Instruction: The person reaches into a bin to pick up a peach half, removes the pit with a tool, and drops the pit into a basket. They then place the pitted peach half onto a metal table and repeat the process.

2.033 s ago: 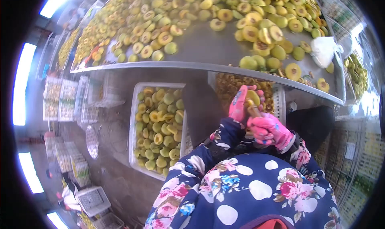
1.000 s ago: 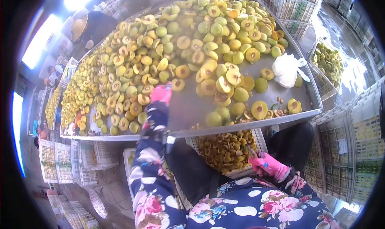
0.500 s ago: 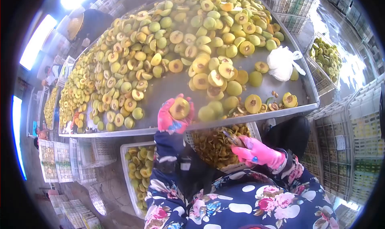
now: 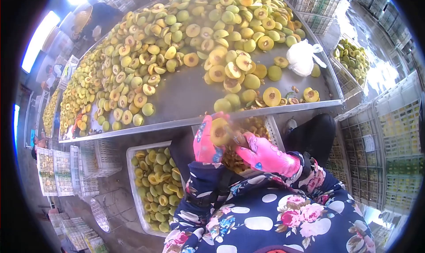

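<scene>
My left hand (image 4: 204, 143), in a pink glove, is closed around a peach half (image 4: 218, 131), its cut yellow face turned up and toward the right. In my right hand (image 4: 269, 155), also pink-gloved, is a small pitting knife (image 4: 240, 140), its short tip at the fruit and partly smeared by motion. Both hands meet just below the table's front edge. Beneath them stands a crate (image 4: 275, 133) of brownish scraps, mostly hidden by my hands. Many peach halves (image 4: 133, 75) lie heaped on the metal table (image 4: 177, 95), several of them close to the front edge.
A white plastic bag (image 4: 302, 58) sits on the table's right side. At my left is a crate (image 4: 129, 169) of green fruit halves. Another full crate (image 4: 349, 80) stands right of the table. Stacked crates (image 4: 380, 142) rise at my right. A person (image 4: 99, 20) is at the far left.
My left hand has drawn the peach half down and right, off the table's edge. My right hand has moved left and up, bringing the knife to the fruit. The view has shifted slightly.
</scene>
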### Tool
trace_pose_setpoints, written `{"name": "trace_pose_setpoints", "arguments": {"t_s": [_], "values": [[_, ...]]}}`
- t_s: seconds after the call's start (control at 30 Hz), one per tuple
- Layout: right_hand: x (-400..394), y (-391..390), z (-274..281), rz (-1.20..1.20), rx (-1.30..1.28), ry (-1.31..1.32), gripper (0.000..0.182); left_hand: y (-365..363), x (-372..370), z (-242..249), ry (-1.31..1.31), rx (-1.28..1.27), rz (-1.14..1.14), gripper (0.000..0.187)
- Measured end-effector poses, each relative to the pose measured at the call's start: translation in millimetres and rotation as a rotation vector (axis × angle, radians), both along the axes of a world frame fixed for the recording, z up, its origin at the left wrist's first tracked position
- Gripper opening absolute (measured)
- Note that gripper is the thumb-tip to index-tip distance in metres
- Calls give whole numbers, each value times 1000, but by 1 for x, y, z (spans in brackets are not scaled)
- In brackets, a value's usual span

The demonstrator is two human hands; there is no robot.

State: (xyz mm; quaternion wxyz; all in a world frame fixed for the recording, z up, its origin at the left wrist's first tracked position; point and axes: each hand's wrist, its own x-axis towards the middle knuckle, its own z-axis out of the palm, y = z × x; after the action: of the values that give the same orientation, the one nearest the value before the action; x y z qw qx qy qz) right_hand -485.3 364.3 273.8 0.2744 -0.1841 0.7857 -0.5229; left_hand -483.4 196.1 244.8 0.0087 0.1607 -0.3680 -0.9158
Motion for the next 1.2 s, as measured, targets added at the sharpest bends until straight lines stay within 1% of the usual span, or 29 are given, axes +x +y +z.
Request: {"name": "trace_pose_setpoints", "arguments": {"t_s": [0.13, 0.2, 0.23, 0.3, 0.43, 0.5, 0.53, 0.6, 0.7, 0.73, 0.8, 0.83, 0.93, 1.0, 1.1, 1.2], "values": [[6, -1, -10, -30, 7, 75, 34, 7, 4, -1, 39, -36, 24, 37], [8, -2, -15, -33, 14, 95, 33, 10, 7, -3, 66, -147, 61, 36], [9, -2, -20, -39, 13, 156, 33, 12, 8, -4, 79, -203, 80, 36], [11, -5, -28, -51, 11, 276, 33, 15, 9, -7, 59, -223, 101, 35], [13, -6, -23, -22, 114, 196, 37, 20, 8, -17, 23, -252, 128, 33], [12, -5, -15, 22, 174, 160, 39, 22, 8, -21, 14, -197, 137, 33], [13, -6, -17, 7, 152, 154, 40, 23, 7, -21, 10, -170, 140, 33], [14, -7, -25, -20, 109, 137, 41, 30, 8, -12, -20, -130, 204, 27], [15, -12, -40, -62, -127, 263, 38, 35, 8, -5, -52, -72, 249, 23], [15, -12, -42, -40, -123, 258, 39, 36, 8, -4, -60, -52, 254, 22], [14, -9, -46, 1, -114, 249, 40, 30, 7, -17, -68, -194, 217, 24], [13, -7, -46, 43, -58, 224, 40, 26, 7, -22, -75, -264, 197, 24], [6, -3, -39, 171, 122, 165, 37, 18, 8, -32, -95, -303, 121, 21], [3, -1, -32, 255, 261, 156, 36, 15, 7, -42, -140, -289, 126, 20], [2, -4, -45, 323, 311, 187, 33, 13, 5, -55, -157, -310, 156, 19], [0, -9, -65, 413, 232, 207, 33, 11, 7, -68, -151, -349, 194, 20]]}}
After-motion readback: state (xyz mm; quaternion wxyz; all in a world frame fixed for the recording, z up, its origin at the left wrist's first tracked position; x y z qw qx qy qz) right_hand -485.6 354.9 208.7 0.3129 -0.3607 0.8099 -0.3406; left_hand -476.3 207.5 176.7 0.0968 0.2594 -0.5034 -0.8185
